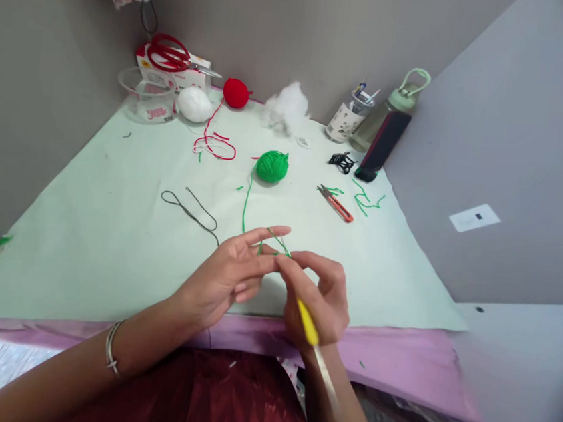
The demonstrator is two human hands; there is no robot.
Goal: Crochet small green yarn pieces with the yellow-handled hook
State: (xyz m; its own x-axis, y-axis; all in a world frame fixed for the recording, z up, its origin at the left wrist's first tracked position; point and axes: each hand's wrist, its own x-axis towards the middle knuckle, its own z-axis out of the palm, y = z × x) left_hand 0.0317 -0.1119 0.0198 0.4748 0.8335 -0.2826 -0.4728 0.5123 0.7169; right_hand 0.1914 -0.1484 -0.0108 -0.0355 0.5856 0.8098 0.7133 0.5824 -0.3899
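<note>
Green yarn (283,243) loops over the raised index finger of my left hand (235,270), whose thumb and another finger pinch it near the fingertips. My right hand (320,292) is closed around a crochet hook with a yellow handle (307,322); its pale rear end points down toward my wrist. The hook's tip and any small stitched piece are hidden between the touching fingertips. From my left hand the strand runs up to a green yarn ball (272,167) on the table.
Orange thread snips (335,203) and green yarn scraps (367,198) lie to the right. Behind are a red yarn ball (236,93), white yarn ball (195,104), white stuffing (288,108), red-handled scissors (170,55), a pen cup (345,120) and a bottle (378,124). A dark cord (190,213) lies left.
</note>
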